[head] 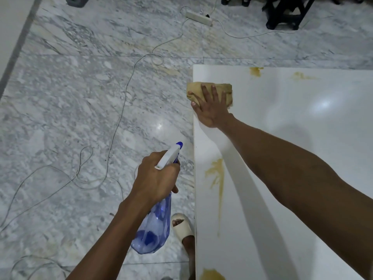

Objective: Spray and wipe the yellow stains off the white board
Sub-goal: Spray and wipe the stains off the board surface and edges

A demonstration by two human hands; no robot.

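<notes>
Hands: right (210, 106) flat on one cloth (224, 90) at the board (302, 158)'s far-left corner, left (155, 176) gripping one bottle (153, 225) off its left edge; four stains (217, 174).

Looks like a room in someone's home: grey marble floor tiles (80, 98), a power strip (198, 18) with loose cables (121, 102) trailing around, a black plastic stool (286, 11), and a foot in a house slipper (181, 225).
</notes>
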